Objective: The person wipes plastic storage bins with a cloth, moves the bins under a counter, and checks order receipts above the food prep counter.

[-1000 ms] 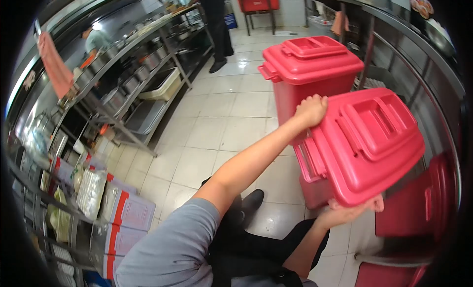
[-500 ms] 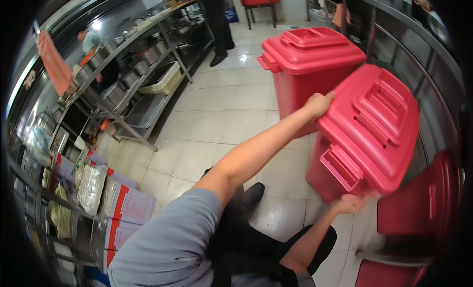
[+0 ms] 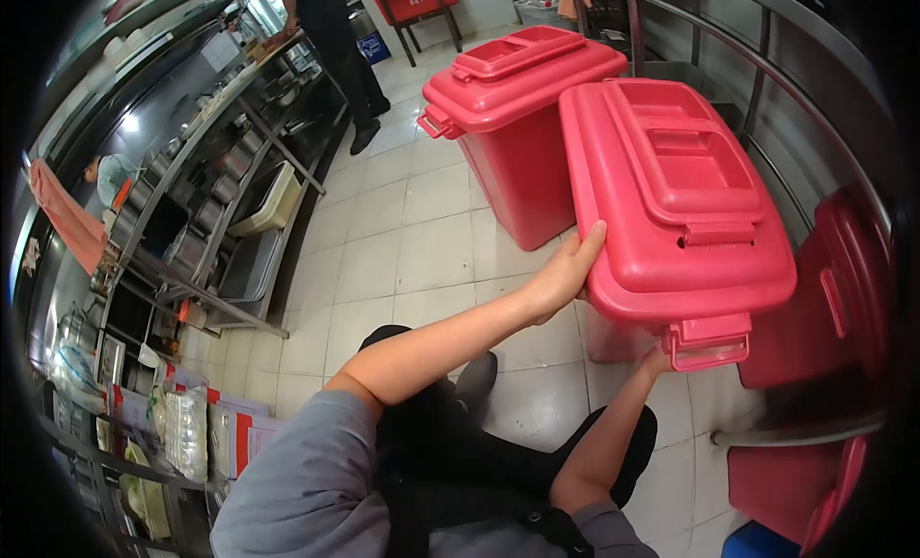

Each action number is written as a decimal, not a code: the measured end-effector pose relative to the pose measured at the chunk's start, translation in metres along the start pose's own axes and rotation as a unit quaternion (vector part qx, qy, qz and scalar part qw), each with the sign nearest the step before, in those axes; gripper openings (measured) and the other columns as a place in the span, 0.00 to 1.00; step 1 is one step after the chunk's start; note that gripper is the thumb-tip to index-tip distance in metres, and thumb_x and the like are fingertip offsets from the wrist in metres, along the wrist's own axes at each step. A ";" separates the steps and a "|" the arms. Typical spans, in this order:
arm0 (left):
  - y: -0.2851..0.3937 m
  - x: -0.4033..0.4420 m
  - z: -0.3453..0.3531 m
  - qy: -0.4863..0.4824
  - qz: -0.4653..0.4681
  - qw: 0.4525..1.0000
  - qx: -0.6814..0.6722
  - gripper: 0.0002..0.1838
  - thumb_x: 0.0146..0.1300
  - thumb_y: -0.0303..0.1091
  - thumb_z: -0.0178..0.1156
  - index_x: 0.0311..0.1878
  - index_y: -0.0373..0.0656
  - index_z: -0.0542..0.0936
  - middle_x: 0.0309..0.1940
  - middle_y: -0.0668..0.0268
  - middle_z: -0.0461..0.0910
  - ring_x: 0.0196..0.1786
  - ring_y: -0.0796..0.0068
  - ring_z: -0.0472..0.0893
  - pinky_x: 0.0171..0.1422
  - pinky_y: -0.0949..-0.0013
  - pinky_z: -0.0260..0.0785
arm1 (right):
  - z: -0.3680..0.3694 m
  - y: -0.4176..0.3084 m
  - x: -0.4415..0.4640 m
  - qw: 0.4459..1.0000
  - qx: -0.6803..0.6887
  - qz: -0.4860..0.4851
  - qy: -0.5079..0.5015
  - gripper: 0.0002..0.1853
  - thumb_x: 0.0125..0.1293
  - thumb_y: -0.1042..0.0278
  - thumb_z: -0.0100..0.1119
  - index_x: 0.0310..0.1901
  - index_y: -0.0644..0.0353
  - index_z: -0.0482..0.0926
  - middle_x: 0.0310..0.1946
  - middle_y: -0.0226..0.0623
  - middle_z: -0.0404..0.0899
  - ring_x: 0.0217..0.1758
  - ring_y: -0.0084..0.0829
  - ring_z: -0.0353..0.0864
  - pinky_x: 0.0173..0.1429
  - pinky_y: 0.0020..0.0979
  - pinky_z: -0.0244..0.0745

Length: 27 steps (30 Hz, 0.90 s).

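A red lidded trash bin (image 3: 671,194) stands close in front of me, seen from above. My left hand (image 3: 572,270) grips the left edge of its lid, thumb on top and fingers tucked beneath the rim. Low at the bin's near side, my right hand (image 3: 655,362) is closed against it beside the pink-red side handle (image 3: 707,342); the lid and handle hide most of those fingers. A second red lidded bin (image 3: 517,127) stands just behind, almost touching the first.
More red bins (image 3: 815,309) lie in shadow at the right, near a metal rail (image 3: 795,437). Steel shelving (image 3: 240,194) with pots runs along the left. A person (image 3: 335,59) in dark trousers stands farther back. Boxes and packages (image 3: 187,429) sit at lower left.
The near bin has turned and now sits more upright and nearer the other bin. My left hand slid lower along the lid edge; my right hand moved under the handle. The camera view shifted.
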<state>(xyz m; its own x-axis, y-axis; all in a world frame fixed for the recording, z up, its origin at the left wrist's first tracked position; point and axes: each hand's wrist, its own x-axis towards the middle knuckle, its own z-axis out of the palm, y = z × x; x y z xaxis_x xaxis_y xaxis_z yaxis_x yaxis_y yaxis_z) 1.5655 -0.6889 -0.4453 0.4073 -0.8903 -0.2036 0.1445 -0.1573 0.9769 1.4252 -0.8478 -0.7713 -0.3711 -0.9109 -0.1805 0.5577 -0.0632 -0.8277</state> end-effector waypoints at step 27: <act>0.012 0.007 0.009 -0.109 0.018 0.993 -0.045 0.33 0.76 0.56 0.35 0.65 0.32 0.63 0.57 0.56 0.76 0.53 0.69 0.82 0.57 0.62 0.78 | -0.061 0.096 -0.050 0.862 0.274 0.394 -0.161 0.14 0.67 0.44 0.52 0.41 0.44 0.71 0.13 0.21 0.61 0.14 0.25 0.62 0.17 0.23 0.57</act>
<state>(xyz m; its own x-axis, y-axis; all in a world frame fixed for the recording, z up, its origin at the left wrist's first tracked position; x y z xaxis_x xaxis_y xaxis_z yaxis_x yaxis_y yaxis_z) 1.5619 -0.7004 -0.4344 0.2094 -0.9678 -0.1398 0.2174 -0.0934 0.9716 1.4524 -0.7839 -0.8743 0.4603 -0.8191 -0.3422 0.8421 0.5249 -0.1236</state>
